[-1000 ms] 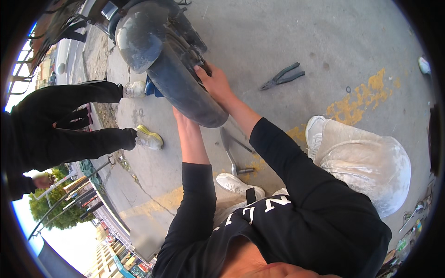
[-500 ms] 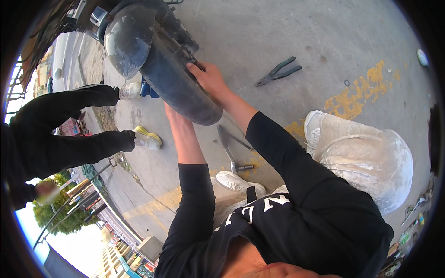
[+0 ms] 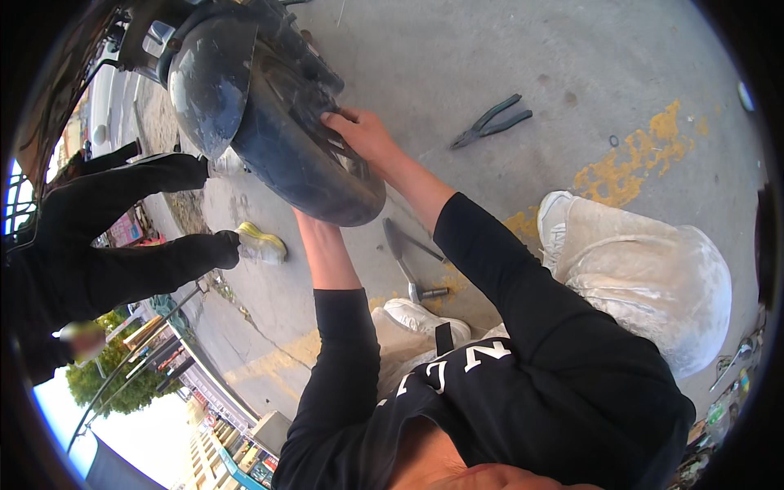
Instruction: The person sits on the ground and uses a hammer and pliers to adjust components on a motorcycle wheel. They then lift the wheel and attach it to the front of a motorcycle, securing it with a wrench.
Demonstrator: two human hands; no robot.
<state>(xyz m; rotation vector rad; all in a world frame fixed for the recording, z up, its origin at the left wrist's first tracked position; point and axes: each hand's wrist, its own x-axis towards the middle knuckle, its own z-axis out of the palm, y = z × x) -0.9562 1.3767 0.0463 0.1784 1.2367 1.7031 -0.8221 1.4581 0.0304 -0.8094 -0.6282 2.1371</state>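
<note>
A dark scooter wheel with a worn black tyre point(image 3: 314, 175) stands at upper centre, under a scuffed, glossy black mudguard point(image 3: 208, 86). My right hand point(image 3: 359, 135) is at the wheel's right side, thumb on top and fingers curled in by the rim, closed on it. My left hand point(image 3: 304, 219) reaches behind the tyre's left side; only its wrist end shows and the fingers are hidden. Below the tyre lies a metal tool with a long handle and a socket-like end point(image 3: 433, 292). Pliers with dark handles point(image 3: 490, 122) lie on the concrete to the right.
A person in black trousers point(image 3: 147, 265) and yellow-and-white shoes stands at the left. My white shoes point(image 3: 555, 220) are on either side of the tool. A small ring point(image 3: 614, 140) lies near the worn yellow paint point(image 3: 633, 163). Bottles and litter point(image 3: 723, 416) line the right edge.
The wheel and mudguard have turned slightly left, showing more of the wheel's right side. My right hand has shifted a little left with it. The tools on the ground have stayed put.
</note>
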